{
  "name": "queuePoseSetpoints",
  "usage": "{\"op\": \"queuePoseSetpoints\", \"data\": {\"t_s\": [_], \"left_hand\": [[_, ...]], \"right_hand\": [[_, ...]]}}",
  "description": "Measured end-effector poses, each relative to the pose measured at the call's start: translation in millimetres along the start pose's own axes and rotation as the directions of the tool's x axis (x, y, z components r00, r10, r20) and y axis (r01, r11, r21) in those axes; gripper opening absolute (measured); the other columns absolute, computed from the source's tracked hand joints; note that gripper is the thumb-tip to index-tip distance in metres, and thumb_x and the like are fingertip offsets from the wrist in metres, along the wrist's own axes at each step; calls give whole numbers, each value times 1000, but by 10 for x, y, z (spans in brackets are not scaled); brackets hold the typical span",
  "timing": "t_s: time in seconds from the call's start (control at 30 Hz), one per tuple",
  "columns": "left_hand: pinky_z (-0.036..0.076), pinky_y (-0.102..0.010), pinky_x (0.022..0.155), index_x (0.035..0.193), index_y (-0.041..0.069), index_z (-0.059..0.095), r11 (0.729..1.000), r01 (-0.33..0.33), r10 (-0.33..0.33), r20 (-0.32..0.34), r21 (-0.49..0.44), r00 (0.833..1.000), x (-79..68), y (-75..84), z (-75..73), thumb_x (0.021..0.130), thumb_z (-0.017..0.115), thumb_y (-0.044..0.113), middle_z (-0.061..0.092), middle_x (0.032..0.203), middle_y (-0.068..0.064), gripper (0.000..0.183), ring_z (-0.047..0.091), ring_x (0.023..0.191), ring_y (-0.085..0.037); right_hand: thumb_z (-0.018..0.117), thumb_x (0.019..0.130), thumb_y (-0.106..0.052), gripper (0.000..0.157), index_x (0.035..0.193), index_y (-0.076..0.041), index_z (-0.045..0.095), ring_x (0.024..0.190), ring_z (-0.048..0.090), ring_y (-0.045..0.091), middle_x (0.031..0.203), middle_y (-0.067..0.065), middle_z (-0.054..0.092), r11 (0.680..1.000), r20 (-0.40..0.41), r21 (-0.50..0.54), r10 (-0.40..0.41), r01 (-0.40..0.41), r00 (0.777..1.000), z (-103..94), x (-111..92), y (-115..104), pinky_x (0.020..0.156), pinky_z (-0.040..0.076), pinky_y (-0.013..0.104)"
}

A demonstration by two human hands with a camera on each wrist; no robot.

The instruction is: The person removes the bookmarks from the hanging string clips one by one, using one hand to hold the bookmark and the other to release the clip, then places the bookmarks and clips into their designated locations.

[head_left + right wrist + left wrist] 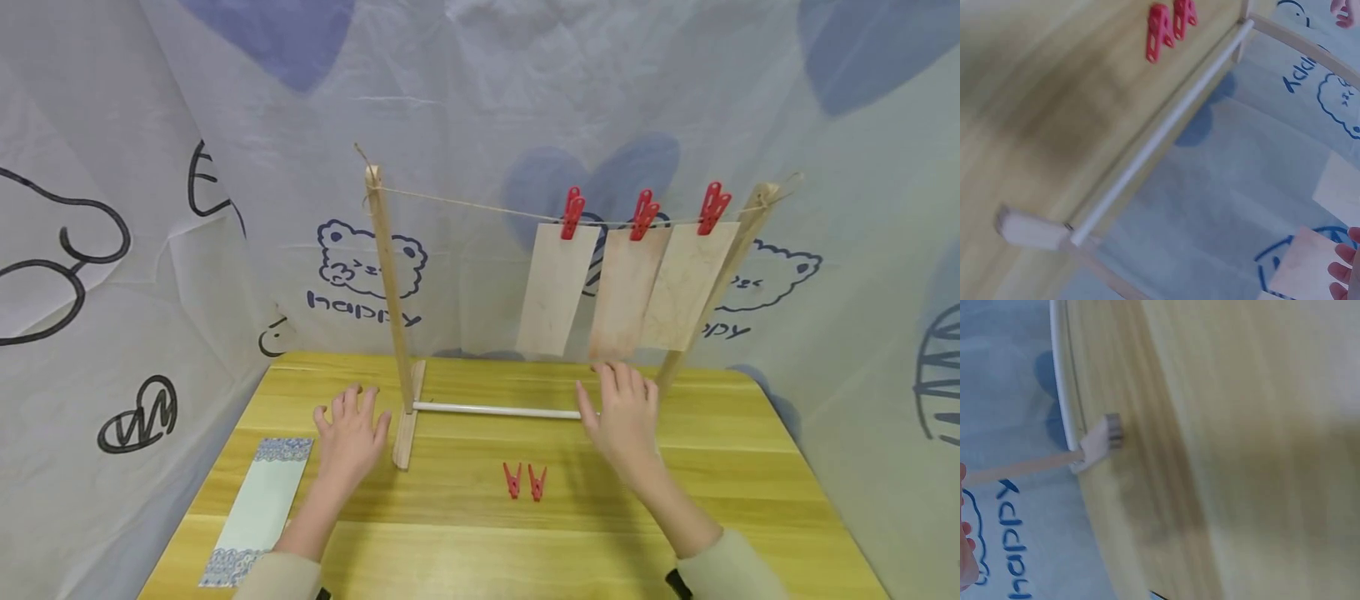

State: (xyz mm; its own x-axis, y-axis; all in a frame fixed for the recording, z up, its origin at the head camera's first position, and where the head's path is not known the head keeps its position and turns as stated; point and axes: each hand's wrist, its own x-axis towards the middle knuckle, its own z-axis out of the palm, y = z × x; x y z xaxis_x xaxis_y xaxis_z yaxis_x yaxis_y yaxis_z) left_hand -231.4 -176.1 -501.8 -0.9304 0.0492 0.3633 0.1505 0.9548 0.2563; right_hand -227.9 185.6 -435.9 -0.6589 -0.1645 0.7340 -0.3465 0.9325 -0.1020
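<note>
My left hand [352,433], fingers spread and loosely bent, hovers over the table beside the left post [392,292] of a wooden frame. It holds nothing. My right hand [626,412] is also empty, its fingers apart, overlapping the right end of the white rod [495,410] in the head view. Above it, three paper strips [558,287] hang from a string [457,201], each pinned by a red clothespin [573,215]. Two more red clothespins [513,481] lie on the table between the hands. In the right wrist view, fingertips [1339,272] overlap a hanging strip.
A pale paper strip [262,508] with blue patterned ends lies on the table's left side. The right post [723,279] stands behind my right hand. A wooden foot [405,433] supports the left post. Printed cloth [465,100] surrounds the wooden table [450,558].
</note>
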Motion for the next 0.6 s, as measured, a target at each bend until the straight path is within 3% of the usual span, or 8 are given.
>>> {"op": "queuePoseSetpoints", "data": {"t_s": [0.33,0.43,0.6], "left_hand": [[19,-58,92,130,10,42,998,-62,62,-29,5,998,277,262,-76,93,45,38,37,130,-17,46,34,118,-35],[19,-57,93,131,10,41,996,-84,85,-45,16,995,355,336,-119,93,42,39,37,130,-17,48,34,117,-35],[21,-55,92,131,10,43,993,-118,119,-66,28,991,485,466,-178,93,41,40,37,131,-17,48,35,116,-34]], "right_hand": [[26,94,-54,62,107,-1,56,89,51,35,101,17,56,998,-62,-28,-63,61,996,-237,304,53,82,34,51],[27,94,-53,60,107,-2,56,89,50,35,101,16,55,995,-74,-46,-90,87,993,-317,389,56,84,34,51],[46,89,-42,45,107,-2,56,91,50,35,102,17,56,990,-95,-63,-134,129,986,-410,527,55,84,34,50]]}}
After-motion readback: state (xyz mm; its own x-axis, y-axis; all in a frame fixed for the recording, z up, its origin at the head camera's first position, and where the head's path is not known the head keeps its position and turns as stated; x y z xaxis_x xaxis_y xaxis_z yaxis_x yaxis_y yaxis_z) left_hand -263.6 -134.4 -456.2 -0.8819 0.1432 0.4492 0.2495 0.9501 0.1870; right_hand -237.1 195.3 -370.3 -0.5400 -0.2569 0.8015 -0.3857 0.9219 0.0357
